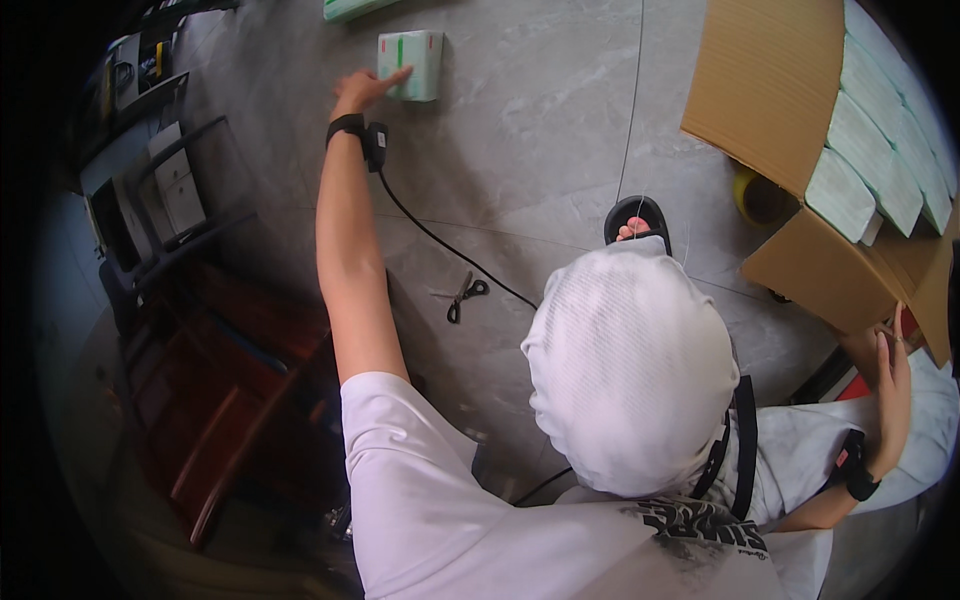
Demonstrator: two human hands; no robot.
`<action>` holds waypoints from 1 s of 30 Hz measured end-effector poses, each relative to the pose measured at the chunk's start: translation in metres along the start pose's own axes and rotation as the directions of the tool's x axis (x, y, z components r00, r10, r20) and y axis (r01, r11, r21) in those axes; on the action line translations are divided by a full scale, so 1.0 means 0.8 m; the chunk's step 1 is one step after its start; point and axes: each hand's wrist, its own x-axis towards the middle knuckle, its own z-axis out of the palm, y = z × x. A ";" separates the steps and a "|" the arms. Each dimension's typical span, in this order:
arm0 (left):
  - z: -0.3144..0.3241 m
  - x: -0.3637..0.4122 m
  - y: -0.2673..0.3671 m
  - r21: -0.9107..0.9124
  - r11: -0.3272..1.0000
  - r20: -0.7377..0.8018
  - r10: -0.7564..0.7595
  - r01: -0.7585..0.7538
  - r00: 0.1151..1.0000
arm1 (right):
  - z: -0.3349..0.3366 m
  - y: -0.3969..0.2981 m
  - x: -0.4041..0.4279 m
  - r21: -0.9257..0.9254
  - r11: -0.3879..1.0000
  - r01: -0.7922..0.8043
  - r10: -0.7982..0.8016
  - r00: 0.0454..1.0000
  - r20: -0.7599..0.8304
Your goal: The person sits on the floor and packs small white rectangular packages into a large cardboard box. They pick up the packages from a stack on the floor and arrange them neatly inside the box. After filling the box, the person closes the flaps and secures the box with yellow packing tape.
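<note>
My left hand [365,88] reaches far forward to a plastic-wrapped pack [415,64], pale with green and red marks, on the floor. One digit lies across the pack's face; whether the hand grips it is unclear. An open cardboard box [769,82] lies on its side at the right, with several similar pale wrapped packs [870,139] stacked inside. My right hand [891,367] is beside the box's lower flap, fingers extended and fingertips close to the cardboard. No object shows in it. Both wrists wear black straps with small devices.
Scissors with black handles [466,296] lie on the grey tiled floor [525,150]. A black cable [442,244] runs from my left wrist. Yellow tape [754,196] sits by the box. Another pack [356,7] shows at the top edge. Dark red wooden furniture [225,420] stands at left.
</note>
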 end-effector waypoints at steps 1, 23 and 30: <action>0.010 -0.014 0.012 -0.177 0.984 0.130 -0.009 0.032 0.991 | -0.003 0.006 0.000 -0.008 1.000 0.021 -0.021 1.000 0.008; 0.098 -0.105 0.017 -0.460 0.842 -0.115 0.258 -0.282 0.959 | -0.001 -0.013 -0.007 -0.086 0.987 0.134 -0.126 0.988 0.094; 0.106 -0.206 0.095 -0.186 0.885 -0.521 0.279 -0.427 0.806 | -0.009 -0.013 -0.018 -0.065 0.989 0.134 -0.130 0.989 0.064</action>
